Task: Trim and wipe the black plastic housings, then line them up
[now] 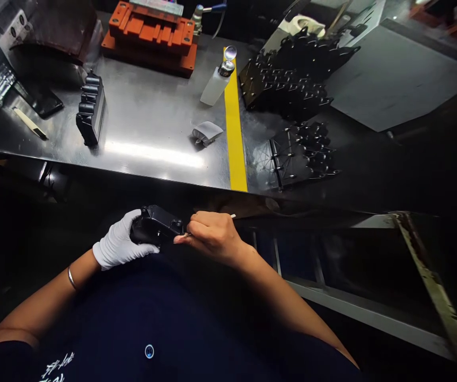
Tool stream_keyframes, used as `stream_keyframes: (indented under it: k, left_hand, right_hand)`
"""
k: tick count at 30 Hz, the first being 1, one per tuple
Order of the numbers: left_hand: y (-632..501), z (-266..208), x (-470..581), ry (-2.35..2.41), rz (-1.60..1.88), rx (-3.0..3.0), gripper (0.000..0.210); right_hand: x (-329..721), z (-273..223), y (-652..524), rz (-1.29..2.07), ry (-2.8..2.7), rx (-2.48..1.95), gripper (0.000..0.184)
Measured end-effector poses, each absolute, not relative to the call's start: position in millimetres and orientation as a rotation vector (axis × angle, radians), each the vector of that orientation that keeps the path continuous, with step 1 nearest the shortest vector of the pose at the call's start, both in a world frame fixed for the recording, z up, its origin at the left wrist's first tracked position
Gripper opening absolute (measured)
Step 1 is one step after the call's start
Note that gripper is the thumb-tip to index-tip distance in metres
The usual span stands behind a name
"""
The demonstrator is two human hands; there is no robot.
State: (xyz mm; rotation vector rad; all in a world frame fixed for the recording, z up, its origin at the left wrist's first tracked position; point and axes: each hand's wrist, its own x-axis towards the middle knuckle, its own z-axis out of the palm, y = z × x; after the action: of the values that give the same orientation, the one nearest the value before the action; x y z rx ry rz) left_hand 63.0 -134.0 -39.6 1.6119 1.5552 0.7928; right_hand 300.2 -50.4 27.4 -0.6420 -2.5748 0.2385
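Observation:
My left hand (120,243), in a white glove, is closed around a black plastic housing (164,220) in front of my body, below the bench edge. The housing is tilted, with small round bosses at its corners. My right hand (214,233), bare, pinches a thin stick-like tool whose pale end (233,216) sticks out behind the knuckles. Its working tip is at the right end of the housing, close to my thumb. Fingers hide most of the tool, so its exact kind does not show.
On the metal bench (144,127) stand a ribbed black part (91,109), an orange fixture (152,34), a white pump bottle (216,82) and crumpled paper (207,131). Yellow tape (234,132) runs beside stacked black parts (288,79). A cream-handled tool (29,123) lies left.

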Motion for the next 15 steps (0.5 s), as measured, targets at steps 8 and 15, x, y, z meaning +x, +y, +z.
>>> stream_keyframes:
  k: [8,15]
  left_hand:
    - [-133.3,-33.6,67.6,1.551,0.841,1.503,0.079]
    - [-132.7,-19.7,67.5,1.414,1.125,1.394,0.043]
  right_hand:
    - [295.2,26.8,-52.7,0.211,-2.527,-0.611,0.051]
    - [299.5,22.9,-55.4,0.569,-2.335,-0.752,0.037]
